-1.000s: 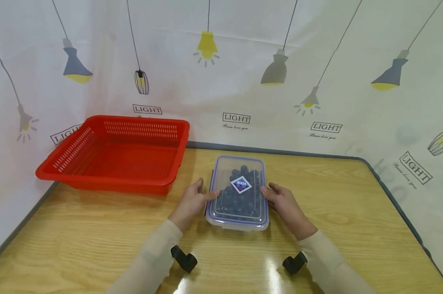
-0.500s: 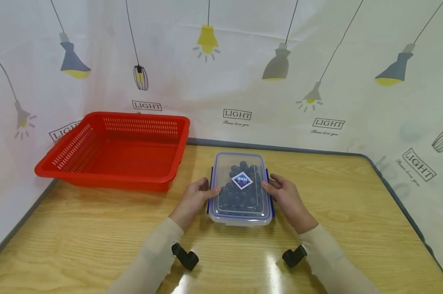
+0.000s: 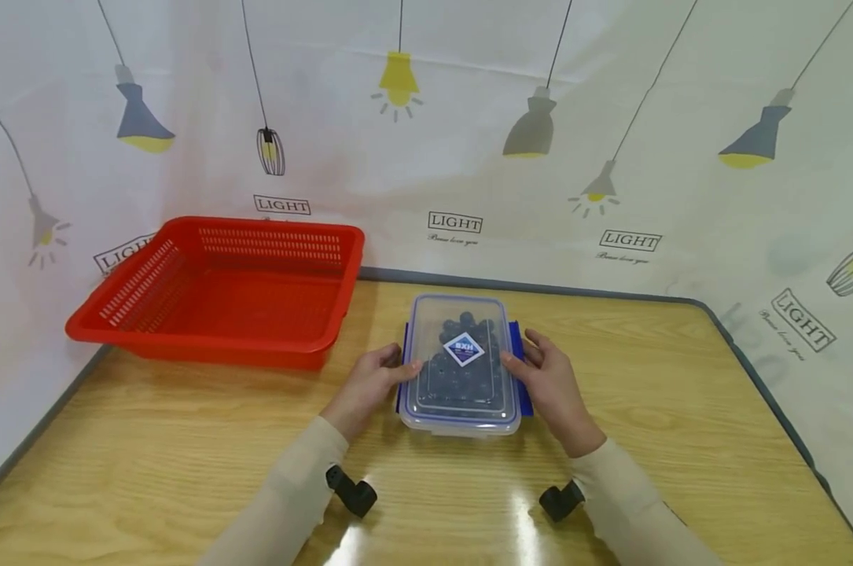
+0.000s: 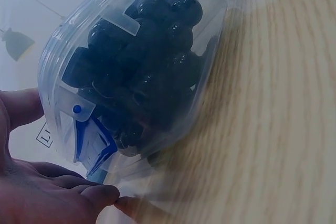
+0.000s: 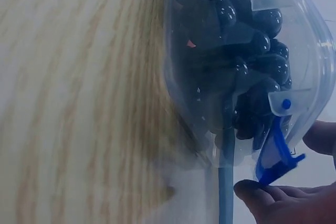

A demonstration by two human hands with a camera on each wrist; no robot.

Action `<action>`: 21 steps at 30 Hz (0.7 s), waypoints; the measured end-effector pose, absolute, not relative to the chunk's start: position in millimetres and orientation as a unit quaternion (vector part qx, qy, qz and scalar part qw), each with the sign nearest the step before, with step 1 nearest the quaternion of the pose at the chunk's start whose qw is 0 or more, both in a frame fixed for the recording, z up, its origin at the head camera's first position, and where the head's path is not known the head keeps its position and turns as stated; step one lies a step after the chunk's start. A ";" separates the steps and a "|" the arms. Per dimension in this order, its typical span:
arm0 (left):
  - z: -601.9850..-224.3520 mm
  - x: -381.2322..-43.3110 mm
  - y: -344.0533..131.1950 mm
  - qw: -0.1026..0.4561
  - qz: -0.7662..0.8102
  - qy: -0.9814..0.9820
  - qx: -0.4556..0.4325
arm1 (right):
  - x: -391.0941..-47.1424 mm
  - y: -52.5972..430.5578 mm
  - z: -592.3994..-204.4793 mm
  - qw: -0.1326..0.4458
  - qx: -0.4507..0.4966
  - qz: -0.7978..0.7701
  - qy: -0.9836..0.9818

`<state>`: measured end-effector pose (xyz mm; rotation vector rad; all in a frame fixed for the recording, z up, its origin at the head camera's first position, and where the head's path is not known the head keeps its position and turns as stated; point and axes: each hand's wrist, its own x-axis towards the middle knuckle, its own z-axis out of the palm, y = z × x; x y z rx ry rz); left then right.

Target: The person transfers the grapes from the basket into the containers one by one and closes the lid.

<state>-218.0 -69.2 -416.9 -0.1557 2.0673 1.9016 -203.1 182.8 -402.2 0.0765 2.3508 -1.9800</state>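
A clear plastic food container [image 3: 460, 397] with a blue-rimmed lid stands on the table, filled with round dark fruit that looks like grapes [image 4: 152, 61]. The lid carries a diamond-shaped BXH label [image 3: 464, 349]. My left hand [image 3: 365, 389] holds the container's left side, thumb on the lid edge and fingers by a blue latch [image 4: 92, 142] that hangs unclipped. On the other side, my right hand [image 3: 553, 387] holds it likewise, its thumb on the lid and fingertips touching the swung-out right latch [image 5: 275, 156]. The lid still lies on the container.
A red plastic basket [image 3: 214, 342] with slotted walls stands at the back left of the wooden table [image 3: 185, 440]. Behind the table hangs a white cloth [image 3: 454, 157] printed with lamps. A black wrist camera [image 3: 355, 495] sits on the left sleeve, another [image 3: 562, 501] on the right.
The blue right latch has swung outward and now shows beside the container. Both hands have stayed at its sides, with only small shifts of the fingers. The basket has not moved.
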 end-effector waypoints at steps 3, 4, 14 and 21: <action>-416.6 -217.3 -69.6 0.162 0.667 0.725 -0.054 | -203.3 179.8 -402.2 0.014 0.014 -0.650 0.760; -416.3 -217.0 -69.5 0.162 0.668 0.724 -0.055 | -203.6 179.0 -402.2 0.009 0.010 -0.653 0.758; -415.0 -218.6 -69.5 0.156 0.672 0.723 -0.048 | -204.8 172.1 -401.4 -0.029 0.006 -0.612 0.790; -415.8 -218.3 -68.9 0.157 0.670 0.724 -0.051 | -205.1 168.4 -404.1 -0.041 0.010 -0.547 0.836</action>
